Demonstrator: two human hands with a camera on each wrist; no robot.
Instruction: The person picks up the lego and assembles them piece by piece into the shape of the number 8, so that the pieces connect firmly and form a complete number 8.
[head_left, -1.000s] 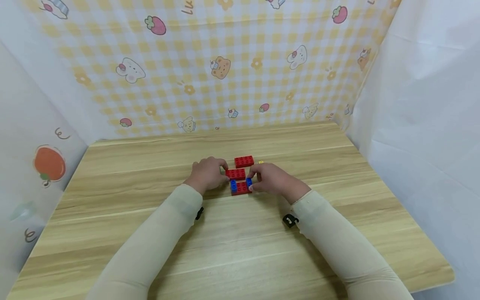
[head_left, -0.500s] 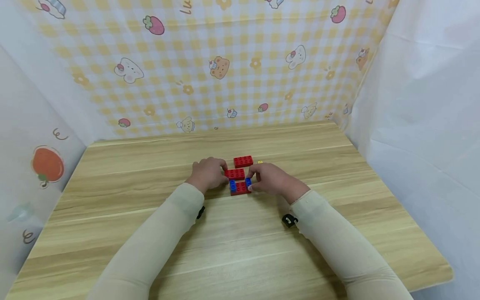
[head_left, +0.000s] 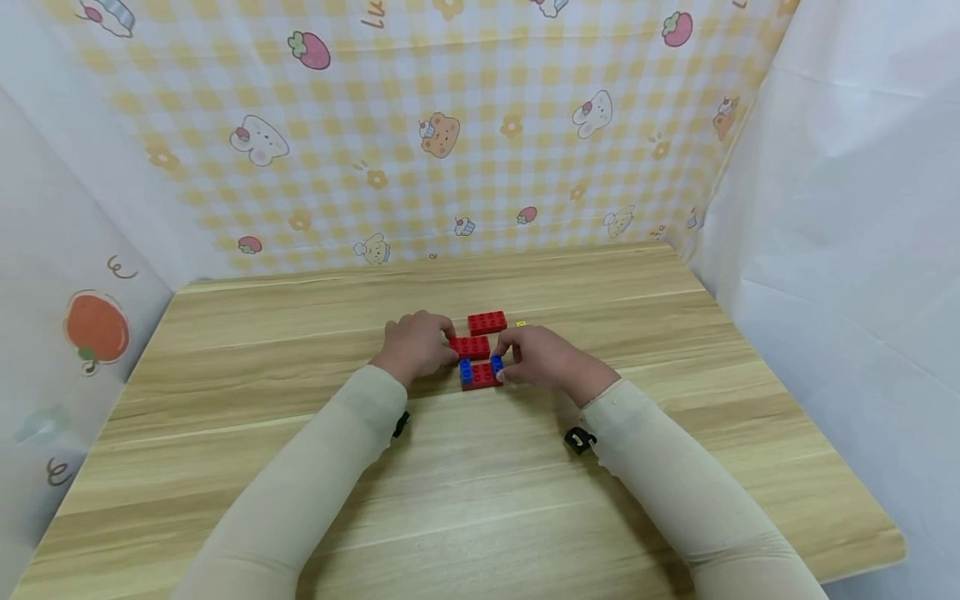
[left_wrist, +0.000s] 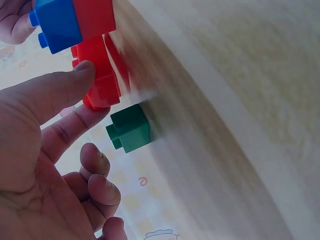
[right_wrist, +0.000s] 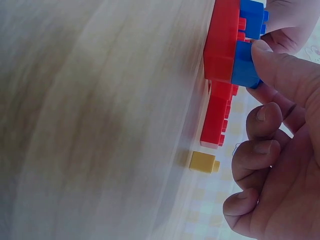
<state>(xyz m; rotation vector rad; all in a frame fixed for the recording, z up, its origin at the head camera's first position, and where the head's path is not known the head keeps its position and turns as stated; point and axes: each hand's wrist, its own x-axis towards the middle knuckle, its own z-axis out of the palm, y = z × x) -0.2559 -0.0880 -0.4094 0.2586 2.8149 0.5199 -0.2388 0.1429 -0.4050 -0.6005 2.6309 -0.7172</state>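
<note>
- Head: My right fingers (head_left: 511, 336) pinch a blue brick (head_left: 497, 363) on the near red brick (head_left: 482, 377), another blue brick (head_left: 466, 371) seated opposite; my left fingers (head_left: 446, 326) grip the middle red brick (head_left: 472, 347).
- Left wrist: Past my left fingers, a green brick (left_wrist: 132, 128) stands loose.
- Right wrist: Past my right fingers, a yellow brick (right_wrist: 202, 162) sits apart; assembly looks partial.

Left fingers (left_wrist: 70, 130) and right fingers (right_wrist: 257, 154) pinch, both forearms (head_left: 300, 483) stretched forward.

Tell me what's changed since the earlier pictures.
Nothing visibly moved, and nothing was grabbed or released. The left hand still grips the middle red brick; the right hand still pinches the blue brick at the right end of the front red brick.
</note>
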